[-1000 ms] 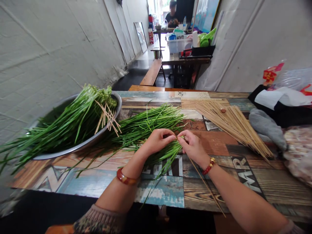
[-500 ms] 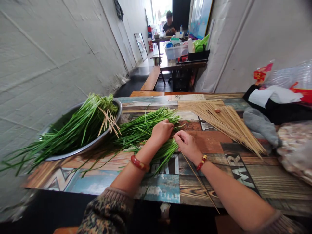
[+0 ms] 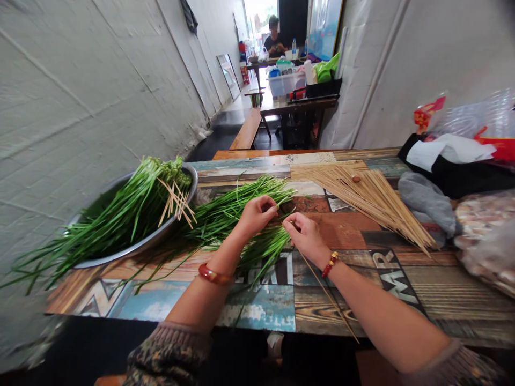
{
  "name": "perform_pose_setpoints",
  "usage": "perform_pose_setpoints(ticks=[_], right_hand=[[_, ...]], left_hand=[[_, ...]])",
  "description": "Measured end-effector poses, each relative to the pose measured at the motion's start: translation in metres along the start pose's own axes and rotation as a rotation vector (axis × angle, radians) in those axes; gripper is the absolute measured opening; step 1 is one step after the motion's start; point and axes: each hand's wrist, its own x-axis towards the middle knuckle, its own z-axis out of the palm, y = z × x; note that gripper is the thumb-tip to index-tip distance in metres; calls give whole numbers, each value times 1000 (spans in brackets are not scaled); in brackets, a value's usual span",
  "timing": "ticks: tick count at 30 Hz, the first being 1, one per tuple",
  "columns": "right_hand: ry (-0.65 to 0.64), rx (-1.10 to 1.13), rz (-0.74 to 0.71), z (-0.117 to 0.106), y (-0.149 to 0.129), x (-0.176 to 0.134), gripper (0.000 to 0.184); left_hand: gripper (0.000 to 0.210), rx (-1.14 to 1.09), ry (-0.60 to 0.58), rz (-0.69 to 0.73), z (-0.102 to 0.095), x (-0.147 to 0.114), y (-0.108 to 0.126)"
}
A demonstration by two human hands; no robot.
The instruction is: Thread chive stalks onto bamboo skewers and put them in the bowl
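My left hand (image 3: 259,215) is closed in a pinch at the pale cut ends of a pile of green chives (image 3: 237,203), seemingly on a chive stalk. Just to its right, my right hand (image 3: 309,236) grips a bamboo skewer (image 3: 328,292) near its upper end. The skewer slants down toward the table's front edge. A smaller bunch of chives (image 3: 267,246) hangs or lies below my fingers, its leaves fanned to the lower left. Whether the skewer's hidden tip passes through these stalks, I cannot tell.
On the left, a metal basin (image 3: 137,249) holds chives with several skewers (image 3: 177,201) sticking out. Loose bamboo skewers (image 3: 374,203) lie at the right, beside a grey cloth-like bundle (image 3: 427,203) and a filled plastic bag (image 3: 488,236). A person (image 3: 274,40) sits far back.
My left hand has shifted slightly left, away from my right hand, and its thumb and finger now show in a pinch. My right hand still holds the skewer.
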Motion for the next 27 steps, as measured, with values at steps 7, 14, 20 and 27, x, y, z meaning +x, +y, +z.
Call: perform_pose_setpoints(ticks=[7, 14, 20, 27], right_hand=[[-40, 97, 72, 0, 0, -1, 30], [1, 16, 22, 1, 0, -6, 27], [29, -86, -17, -2, -3, -9, 26], [54, -74, -11, -6, -4, -10, 26]], left_hand=[[20, -291, -69, -101, -1, -21, -5], [26, -410, -64, -139, 3, -25, -7], [26, -434, -64, -130, 2, -26, -7], [22, -435, -97, -143, -1, -26, -5]])
